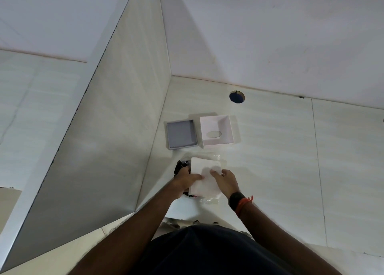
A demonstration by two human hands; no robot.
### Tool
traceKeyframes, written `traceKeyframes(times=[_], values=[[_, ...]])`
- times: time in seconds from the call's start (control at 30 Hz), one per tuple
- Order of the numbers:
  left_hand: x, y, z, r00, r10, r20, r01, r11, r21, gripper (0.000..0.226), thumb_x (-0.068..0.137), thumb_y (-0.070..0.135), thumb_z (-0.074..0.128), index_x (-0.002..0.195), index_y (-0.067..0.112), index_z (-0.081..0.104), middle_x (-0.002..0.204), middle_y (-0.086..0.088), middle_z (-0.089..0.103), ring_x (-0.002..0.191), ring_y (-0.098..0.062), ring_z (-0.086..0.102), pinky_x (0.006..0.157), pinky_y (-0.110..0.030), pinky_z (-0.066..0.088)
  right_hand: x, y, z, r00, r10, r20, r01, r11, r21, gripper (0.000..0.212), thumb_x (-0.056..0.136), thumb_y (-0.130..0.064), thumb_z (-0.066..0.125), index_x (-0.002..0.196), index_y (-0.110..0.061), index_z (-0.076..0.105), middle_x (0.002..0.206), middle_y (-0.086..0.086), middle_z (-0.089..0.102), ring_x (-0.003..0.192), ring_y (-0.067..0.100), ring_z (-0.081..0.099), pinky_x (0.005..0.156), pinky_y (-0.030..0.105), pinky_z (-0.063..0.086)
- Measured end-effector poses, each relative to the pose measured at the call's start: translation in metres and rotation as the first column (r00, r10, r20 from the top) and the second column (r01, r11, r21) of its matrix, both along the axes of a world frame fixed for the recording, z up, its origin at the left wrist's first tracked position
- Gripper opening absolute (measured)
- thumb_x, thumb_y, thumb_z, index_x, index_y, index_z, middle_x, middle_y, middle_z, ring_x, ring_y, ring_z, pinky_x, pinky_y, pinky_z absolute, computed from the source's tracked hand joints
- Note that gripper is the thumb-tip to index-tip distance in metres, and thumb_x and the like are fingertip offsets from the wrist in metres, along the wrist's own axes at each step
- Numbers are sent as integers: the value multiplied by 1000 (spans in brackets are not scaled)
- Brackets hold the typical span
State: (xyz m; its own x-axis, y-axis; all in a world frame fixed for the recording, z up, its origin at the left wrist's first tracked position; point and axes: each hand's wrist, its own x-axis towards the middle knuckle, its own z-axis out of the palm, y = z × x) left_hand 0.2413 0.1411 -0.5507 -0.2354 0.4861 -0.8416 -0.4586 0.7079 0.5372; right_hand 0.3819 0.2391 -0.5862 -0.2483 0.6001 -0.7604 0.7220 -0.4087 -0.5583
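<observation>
A white stack of tissues (204, 168) in clear plastic wrap lies on the white desk (280, 150) just in front of me. My left hand (186, 179) grips its left edge, thumb on top. My right hand (225, 181) holds its right side, fingers curled onto the top. Behind the stack lie a grey shallow lid (181, 134) and, to its right, a white box shell with an oval slot (216, 132), both open side up.
A white partition wall (116, 119) rises close on the left. A round cable hole (236, 96) sits in the desk at the back. Dark wrapping (180, 165) shows under the stack's left side. A black watch and orange thread are on my right wrist (239, 201).
</observation>
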Motion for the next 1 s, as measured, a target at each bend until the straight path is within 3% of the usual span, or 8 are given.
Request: traceKeyframes(times=[0.1, 0.23, 0.37, 0.43, 0.57, 0.7, 0.83, 1.0], values=[[-3, 1, 10, 999, 21, 29, -23, 996, 84, 41, 87, 11, 70, 127, 14, 59, 112, -7, 70, 99, -28, 66, 85, -45, 58, 2, 4, 15, 996, -51, -80, 55, 997, 51, 103, 62, -84, 60, 131, -8, 56, 124, 8, 64, 109, 26, 63, 96, 44, 54], [-10, 5, 23, 996, 24, 82, -41, 978, 207, 33, 86, 6, 68, 118, 15, 66, 116, -13, 72, 106, -34, 67, 91, -47, 55, -4, 11, 40, 970, -73, -234, 83, 996, 33, 59, 83, -58, 64, 122, -13, 62, 116, 8, 69, 101, 25, 66, 89, 41, 57], [-17, 9, 26, 996, 16, 91, -40, 964, 263, 49, 74, 13, 73, 122, 14, 64, 117, -15, 72, 110, -37, 67, 93, -50, 55, -11, 13, 57, 946, -55, -319, 64, 998, 18, 40, 90, -43, 66, 119, -15, 66, 113, 7, 72, 101, 26, 68, 89, 41, 58], [-19, 11, 23, 999, 17, 41, -27, 965, 261, 57, 71, 23, 78, 125, 17, 62, 117, -11, 73, 108, -34, 68, 94, -50, 55, -14, 12, 60, 948, -27, -318, 50, 997, 64, 37, 91, -39, 66, 118, -16, 66, 114, 6, 72, 103, 25, 67, 91, 43, 57], [-17, 14, 19, 991, 76, -108, -54, 980, 192, 75, 65, 71, 72, 124, 26, 59, 114, 0, 74, 101, -23, 72, 93, -49, 57, -20, 8, 64, 948, 4, -317, 37, 992, 123, 53, 78, -54, 66, 120, -20, 65, 115, 0, 71, 104, 22, 67, 92, 43, 56], [-13, 13, 17, 973, 75, -217, -43, 988, 149, 80, 65, 78, 63, 125, 25, 55, 115, 0, 72, 99, -20, 72, 91, -47, 58, -26, 3, 62, 949, 20, -314, 35, 985, 170, 64, 73, -61, 64, 123, -20, 61, 118, 1, 69, 105, 22, 66, 93, 44, 56], [-15, 10, 18, 973, 61, -222, -24, 987, 162, 83, 62, 74, 70, 126, 22, 54, 116, -1, 71, 99, -19, 71, 91, -46, 58, -18, 12, 64, 924, -35, -381, 43, 999, 11, 40, 87, -36, 71, 121, -18, 65, 116, 5, 72, 106, 28, 68, 92, 47, 57], [-14, 18, 20, 968, -38, -246, 69, 991, 118, 81, 58, 80, 70, 121, 30, 55, 115, 5, 70, 101, -19, 69, 91, -44, 58, 2, 28, 65, 889, -103, -446, -24, 963, -269, 49, 84, -25, 75, 129, -14, 62, 121, 11, 72, 111, 33, 68, 93, 56, 54]])
